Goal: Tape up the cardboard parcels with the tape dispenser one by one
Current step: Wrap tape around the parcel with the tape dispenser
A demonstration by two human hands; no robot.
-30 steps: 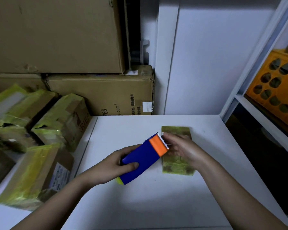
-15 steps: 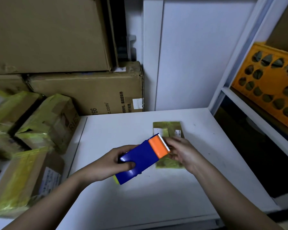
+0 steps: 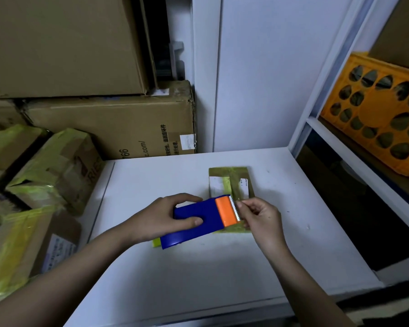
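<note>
Fingers and thumb of the left hand (image 3: 161, 219) were wrapped round the blue body of the tape dispenser (image 3: 202, 219), thumb across its top face, the other fingers over its far edge. The dispenser lay tilted across the white table (image 3: 198, 274), its orange head and toothed cutter pointing right and partly covering the near end of a small flat parcel (image 3: 232, 182). That parcel lay flat near the middle of the table, already bound in yellowish tape, with a white label showing on its upper face.

The right hand (image 3: 261, 219) was at the cutter, thumb and forefinger pinched together right at the teeth; whether a tape end sat between them could not be told, since nothing there was clear enough to see. Its other fingers were curled in loosely below.

On the left, several taped parcels (image 3: 54, 166) were heaped just off the table edge, the nearest one (image 3: 31, 244) bearing a printed label. Behind them two large cardboard boxes (image 3: 118, 128) were stacked against the wall. On the right, an orange crate (image 3: 383, 119) with oval holes sat on a white shelf (image 3: 354, 159).
</note>
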